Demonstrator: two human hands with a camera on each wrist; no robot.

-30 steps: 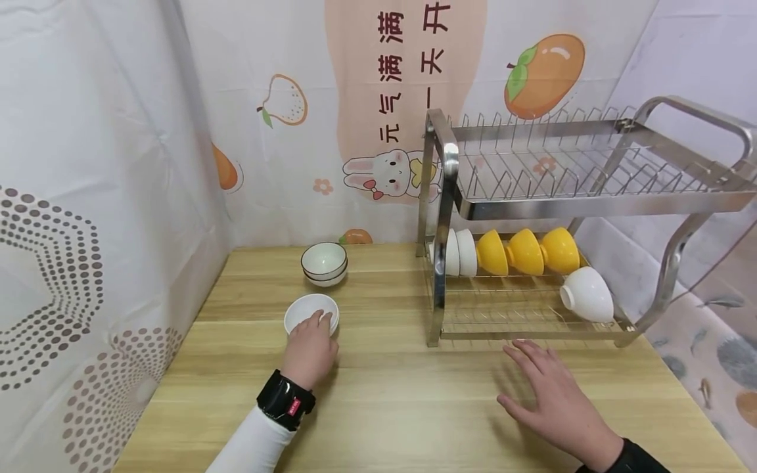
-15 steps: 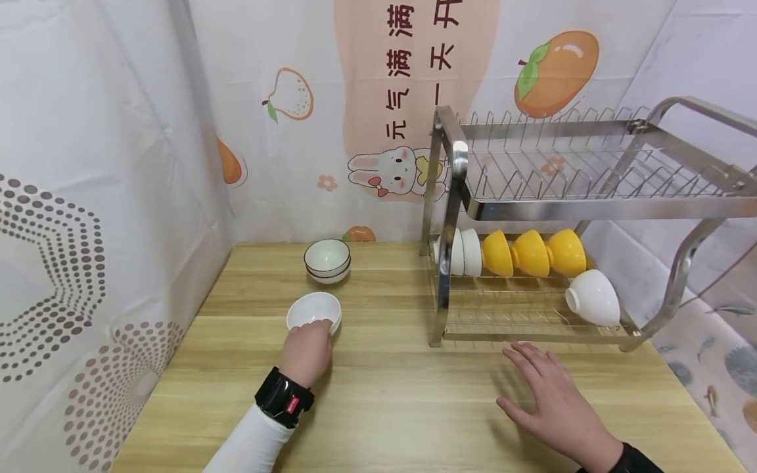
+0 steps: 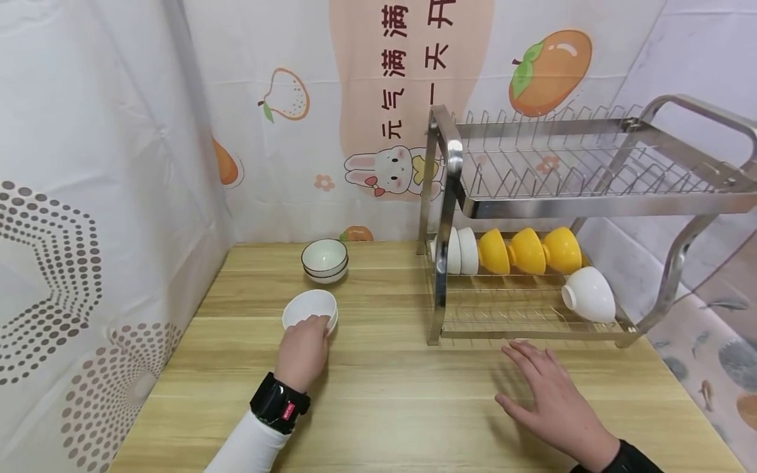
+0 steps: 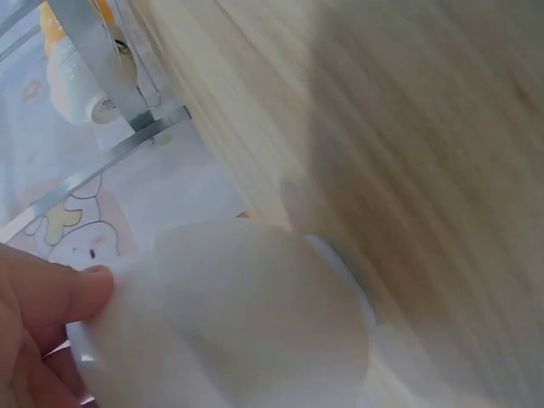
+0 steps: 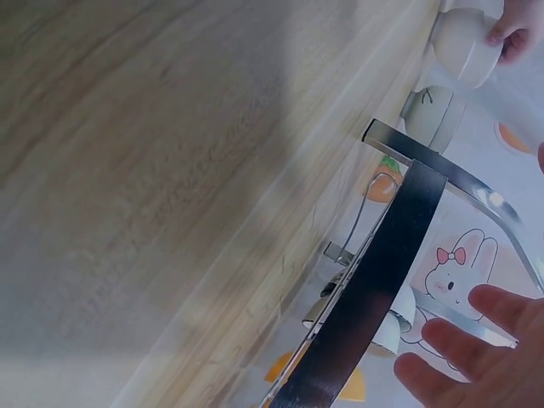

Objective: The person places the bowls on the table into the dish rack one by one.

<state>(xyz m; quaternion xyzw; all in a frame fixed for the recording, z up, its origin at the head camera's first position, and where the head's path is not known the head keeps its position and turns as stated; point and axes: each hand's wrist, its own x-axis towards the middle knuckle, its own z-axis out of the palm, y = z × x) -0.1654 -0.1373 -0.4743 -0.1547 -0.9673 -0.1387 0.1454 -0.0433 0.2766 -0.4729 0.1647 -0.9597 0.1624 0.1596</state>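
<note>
A white bowl (image 3: 309, 306) is at the left of the wooden table, its opening upward in the head view. My left hand (image 3: 303, 355) pinches its near rim; in the left wrist view the thumb (image 4: 92, 291) presses the outside of the bowl (image 4: 246, 314). A second pale edge shows beside this bowl in that view; whether another bowl lies beneath, I cannot tell. My right hand (image 3: 552, 407) hovers with fingers spread over the table, in front of the rack, holding nothing. In the right wrist view its fingertips (image 5: 425, 378) show at lower right.
Behind the white bowl stand two stacked dark-rimmed bowls (image 3: 324, 260). A two-tier metal dish rack (image 3: 532, 336) stands on the right. Its lower tier holds white bowls (image 3: 468, 251), yellow bowls (image 3: 526, 251) and a larger white bowl (image 3: 589, 295). Curtains (image 3: 266, 197) hang behind and at the left.
My left hand's fingers, earlier stretched over the white bowl, have drawn back and now pinch its near rim. The right hand has barely moved. The head view has shifted slightly.
</note>
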